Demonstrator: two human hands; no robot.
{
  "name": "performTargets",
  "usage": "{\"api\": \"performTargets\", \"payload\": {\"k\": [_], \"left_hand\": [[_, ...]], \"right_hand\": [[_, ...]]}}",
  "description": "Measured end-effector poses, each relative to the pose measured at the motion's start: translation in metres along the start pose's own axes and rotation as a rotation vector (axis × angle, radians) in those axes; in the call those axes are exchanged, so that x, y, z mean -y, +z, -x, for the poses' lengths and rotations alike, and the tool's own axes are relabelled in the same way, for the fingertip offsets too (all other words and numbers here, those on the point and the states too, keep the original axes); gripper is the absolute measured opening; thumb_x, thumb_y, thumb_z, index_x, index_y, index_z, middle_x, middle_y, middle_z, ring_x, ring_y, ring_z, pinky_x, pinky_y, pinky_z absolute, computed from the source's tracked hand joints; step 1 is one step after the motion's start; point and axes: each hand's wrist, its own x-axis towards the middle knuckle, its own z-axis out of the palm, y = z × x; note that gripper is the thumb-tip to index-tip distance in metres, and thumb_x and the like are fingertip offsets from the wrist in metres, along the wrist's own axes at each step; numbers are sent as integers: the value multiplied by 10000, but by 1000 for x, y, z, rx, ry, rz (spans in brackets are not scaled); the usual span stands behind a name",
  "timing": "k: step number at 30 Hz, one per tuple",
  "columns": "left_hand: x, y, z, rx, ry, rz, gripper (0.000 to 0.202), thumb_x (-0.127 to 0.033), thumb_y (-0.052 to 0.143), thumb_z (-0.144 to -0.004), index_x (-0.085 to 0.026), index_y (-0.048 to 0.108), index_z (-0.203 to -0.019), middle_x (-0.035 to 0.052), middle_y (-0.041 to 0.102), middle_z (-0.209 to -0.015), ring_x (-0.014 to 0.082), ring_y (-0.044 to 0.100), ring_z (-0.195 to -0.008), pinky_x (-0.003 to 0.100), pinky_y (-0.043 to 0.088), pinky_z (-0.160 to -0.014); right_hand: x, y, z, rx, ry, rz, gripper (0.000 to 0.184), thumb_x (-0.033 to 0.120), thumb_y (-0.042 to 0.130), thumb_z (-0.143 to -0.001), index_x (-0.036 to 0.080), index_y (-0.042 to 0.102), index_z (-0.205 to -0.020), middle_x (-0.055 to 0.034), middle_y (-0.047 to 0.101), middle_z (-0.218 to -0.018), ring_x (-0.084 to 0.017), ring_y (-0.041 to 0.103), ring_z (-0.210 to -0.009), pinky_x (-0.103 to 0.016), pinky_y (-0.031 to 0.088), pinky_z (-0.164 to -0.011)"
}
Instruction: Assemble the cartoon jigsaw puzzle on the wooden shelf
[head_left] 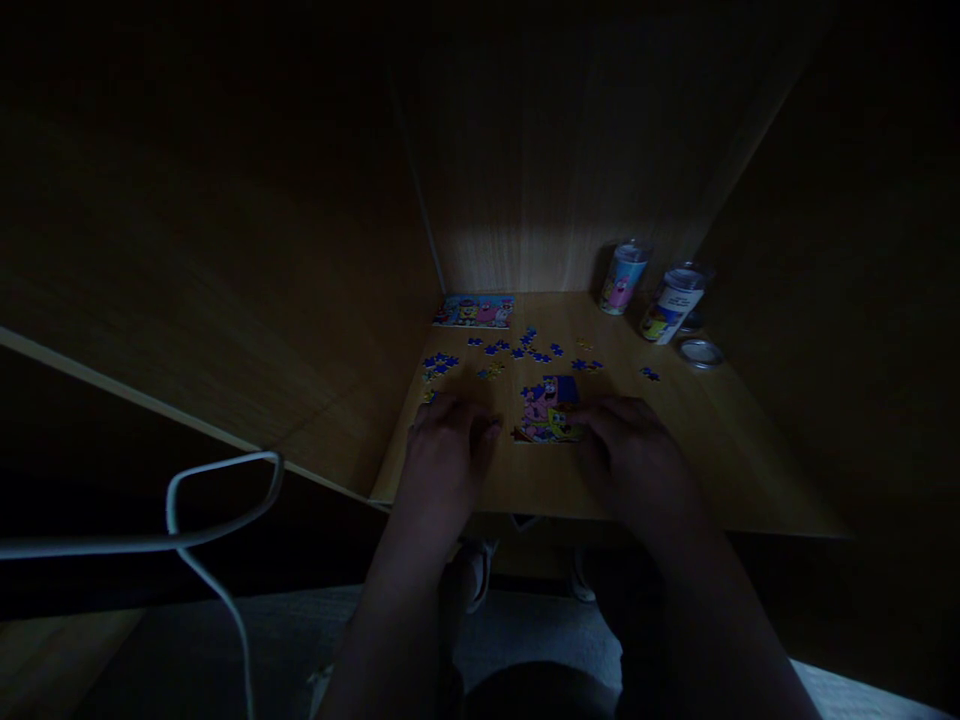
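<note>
A partly joined jigsaw puzzle (540,410) with pink and yellow cartoon figures lies flat on the wooden surface between my hands. My right hand (634,455) is at its right edge, fingertips closed on the border and covering part of it. To the left of the puzzle, my left hand (448,440) is curled just above the wood, thumb and fingers close together; anything between them is too dark to make out. Loose blue-backed puzzle pieces (517,350) are scattered beyond the puzzle. A cluster of blue pieces (440,363) lies beyond my left hand, near yellowish pieces (491,371).
A cartoon picture card (474,311) lies at the back left. Two clear-topped printed cans (624,280) stand at the back right, with a round lid (700,352) beside them. Dark wooden panels enclose the surface. A white cable (225,525) loops at the left.
</note>
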Motion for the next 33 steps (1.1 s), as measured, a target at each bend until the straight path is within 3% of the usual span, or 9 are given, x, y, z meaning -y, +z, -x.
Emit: {"api": "performTargets", "payload": {"k": [8, 13, 19, 33], "left_hand": [[3, -6, -4, 38, -12, 132, 77, -167, 785, -938, -224, 754, -979, 75, 774, -1093, 297, 709, -1115, 462, 567, -1018], [-1, -7, -6, 149, -88, 348, 82, -189, 719, -985, -253, 762, -958, 0, 821, -941, 222, 775, -902, 354, 595, -864], [-4, 3, -15, 95, -110, 596, 124, -228, 715, -1003, -244, 799, -1093, 15, 855, -1065, 203, 803, -996, 340, 627, -938], [-5, 9, -20, 123, -79, 537, 178, -215, 643, -1030, -264, 798, -1104, 7, 857, -1065, 204, 810, -981, 347, 644, -930]], "right_hand": [[1, -1, 0, 2, 7, 17, 244, 172, 605, -1011, 223, 783, -1170, -123, 774, -1163, -330, 669, -1142, -501, 572, -1024], [1, -1, 0, 13, 10, 14, 255, 163, 606, -996, 219, 791, -1162, -127, 777, -1167, -330, 672, -1131, -505, 573, -1007], [1, 0, -1, 6, 7, 22, 247, 179, 608, -999, 230, 788, -1160, -122, 778, -1158, -331, 674, -1126, -512, 570, -1020], [2, 0, -3, 11, 5, 24, 247, 178, 578, -1023, 221, 776, -1163, -124, 770, -1139, -326, 676, -1087, -516, 574, -994]]}}
